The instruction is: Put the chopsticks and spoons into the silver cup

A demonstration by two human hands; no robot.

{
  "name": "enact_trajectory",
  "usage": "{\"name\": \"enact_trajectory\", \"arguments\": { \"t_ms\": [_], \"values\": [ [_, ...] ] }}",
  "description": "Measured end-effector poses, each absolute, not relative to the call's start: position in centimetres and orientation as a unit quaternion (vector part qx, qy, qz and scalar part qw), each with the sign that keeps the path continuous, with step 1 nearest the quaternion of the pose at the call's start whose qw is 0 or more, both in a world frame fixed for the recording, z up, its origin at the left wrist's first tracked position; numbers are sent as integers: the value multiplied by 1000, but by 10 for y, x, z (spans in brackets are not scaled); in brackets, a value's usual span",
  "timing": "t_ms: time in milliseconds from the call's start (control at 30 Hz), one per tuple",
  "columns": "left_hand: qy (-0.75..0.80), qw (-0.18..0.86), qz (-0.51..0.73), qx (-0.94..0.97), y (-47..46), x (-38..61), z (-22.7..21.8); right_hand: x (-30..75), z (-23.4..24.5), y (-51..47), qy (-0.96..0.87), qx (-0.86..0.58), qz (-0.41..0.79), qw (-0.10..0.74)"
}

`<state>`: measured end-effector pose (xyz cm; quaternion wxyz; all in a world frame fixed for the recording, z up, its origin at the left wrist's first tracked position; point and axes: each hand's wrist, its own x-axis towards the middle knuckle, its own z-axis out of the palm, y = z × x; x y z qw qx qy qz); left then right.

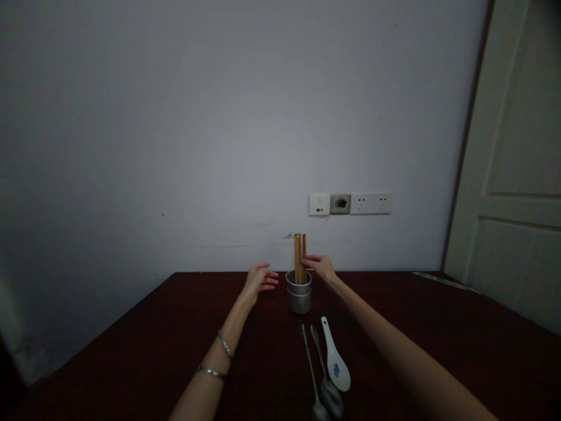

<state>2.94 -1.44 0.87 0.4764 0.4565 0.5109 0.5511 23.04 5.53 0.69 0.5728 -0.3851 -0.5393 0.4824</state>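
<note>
A grey metal cup (pixel 299 299) stands upright on the dark red table, with several wooden chopsticks (pixel 298 257) standing in it. My right hand (pixel 321 267) reaches in from the right, its thumb and fingers closed on the chopsticks just above the rim. To the left of the cup is my left hand (pixel 258 279), fingers apart and holding nothing, a small gap short of the metal. In front of the cup lie a white ceramic spoon (pixel 335 362) with a blue mark, a metal spoon (pixel 331 397), and a thin long-handled metal spoon (pixel 312 374).
The dark red table (pixel 166 339) reaches back to a pale wall (pixel 245 128). Wall sockets (pixel 370 203) sit above the table's back edge. At the right is a pale panelled door (pixel 517 175), and a flat strip (pixel 445 281) lies near the back right corner.
</note>
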Motion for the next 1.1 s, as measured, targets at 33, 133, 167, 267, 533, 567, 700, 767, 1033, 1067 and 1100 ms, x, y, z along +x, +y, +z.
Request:
{"name": "enact_trajectory", "arguments": {
  "t_ms": [33,133,167,267,533,567,700,767,1033,1067,1100],
  "values": [
    [512,477,550,456,-14,29,8,230,7,55,-540,-386,482,572],
    [515,478,548,454,-14,29,8,230,6,57,-544,-387,479,570],
    [513,478,549,454,-15,29,8,230,5,57,-544,-388,479,569],
    [512,478,551,454,-17,30,9,229,3,59,-548,-388,479,565],
    [516,482,546,451,-15,30,9,223,6,57,-554,-388,491,550],
    [516,482,546,451,-14,30,8,222,7,57,-550,-390,494,549],
    [520,483,545,448,-14,30,8,221,10,56,-542,-380,514,546],
    [522,484,542,447,-14,30,8,221,12,56,-538,-374,521,548],
    [529,484,536,445,-13,30,6,220,13,60,-530,-374,518,557],
    [531,484,536,444,-12,30,6,220,12,60,-529,-373,518,559],
    [531,484,536,443,-12,30,6,220,12,60,-528,-373,519,559]
  ]
}}
